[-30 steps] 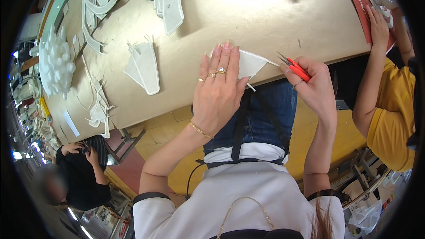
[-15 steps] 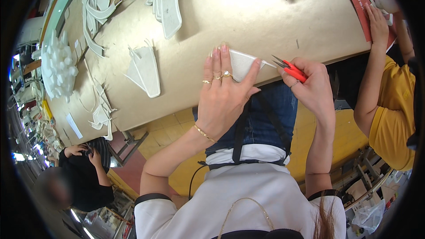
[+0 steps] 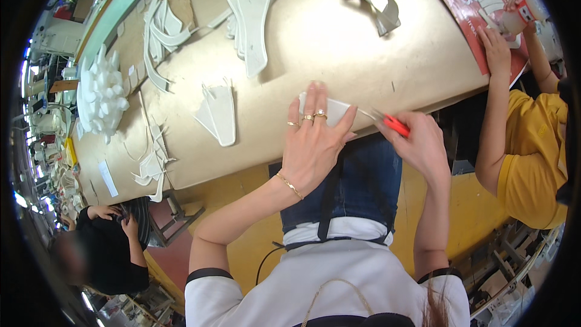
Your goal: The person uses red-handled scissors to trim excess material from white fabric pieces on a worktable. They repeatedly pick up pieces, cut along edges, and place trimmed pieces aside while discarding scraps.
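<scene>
Left hand (image 3: pixel 313 144) on panel (image 3: pixel 336 108); right hand (image 3: pixel 419 144)—gripping snips (image 3: pixel 396 125)

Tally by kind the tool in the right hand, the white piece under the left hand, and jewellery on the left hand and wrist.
Red-handled snips in right hand: 1
White piece under left hand: 1
Rings: 3
Bracelet: 1
Total: 6

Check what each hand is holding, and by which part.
Right hand: red-handled thread snips, held by the handles. Left hand: grips nothing, fingers laid over the small white panel.
</scene>
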Demonstrator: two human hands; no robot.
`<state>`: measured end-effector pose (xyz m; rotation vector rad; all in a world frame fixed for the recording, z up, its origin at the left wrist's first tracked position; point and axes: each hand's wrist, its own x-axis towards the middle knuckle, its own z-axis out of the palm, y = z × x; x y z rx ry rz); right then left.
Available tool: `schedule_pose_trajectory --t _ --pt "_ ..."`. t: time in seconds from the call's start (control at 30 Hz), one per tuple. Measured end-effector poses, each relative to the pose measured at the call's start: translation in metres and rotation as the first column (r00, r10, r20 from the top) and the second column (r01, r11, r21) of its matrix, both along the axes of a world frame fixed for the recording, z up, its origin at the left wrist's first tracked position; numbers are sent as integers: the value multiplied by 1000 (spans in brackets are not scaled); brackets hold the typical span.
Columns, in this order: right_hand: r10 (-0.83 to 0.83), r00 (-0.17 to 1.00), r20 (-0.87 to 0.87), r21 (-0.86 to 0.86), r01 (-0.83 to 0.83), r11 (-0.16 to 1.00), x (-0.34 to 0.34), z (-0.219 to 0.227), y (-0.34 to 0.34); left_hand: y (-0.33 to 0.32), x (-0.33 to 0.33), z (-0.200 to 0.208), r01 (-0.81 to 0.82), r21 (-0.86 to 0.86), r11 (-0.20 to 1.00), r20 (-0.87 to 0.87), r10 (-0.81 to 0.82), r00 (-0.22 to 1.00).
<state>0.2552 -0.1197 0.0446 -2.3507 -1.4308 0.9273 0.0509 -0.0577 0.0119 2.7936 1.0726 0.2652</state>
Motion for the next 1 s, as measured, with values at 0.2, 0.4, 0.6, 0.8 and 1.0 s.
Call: schedule_pose_trajectory --t 0.2,0.4,0.6,0.8,1.0 --pt "-260 961 99 -91 269 959 68 17 -61 13 7 -15 43 -51 998 262 -28 965" --pt "-365 931 -11 490 323 809 110 29 -54 14 7 -7 -111 -160 981 256 150 955" --pt "-250 923 294 726 -45 687 106 19 109 28 -5 3 -194 -442 876 328 359 874" --pt "-156 944 292 686 -93 722 22 -20 103 53 -40 3 -195 -743 640 236 524 819" --pt "114 916 385 607 -344 716 -39 -41 28 70 -44 -7 -107 -823 559 215 479 851"
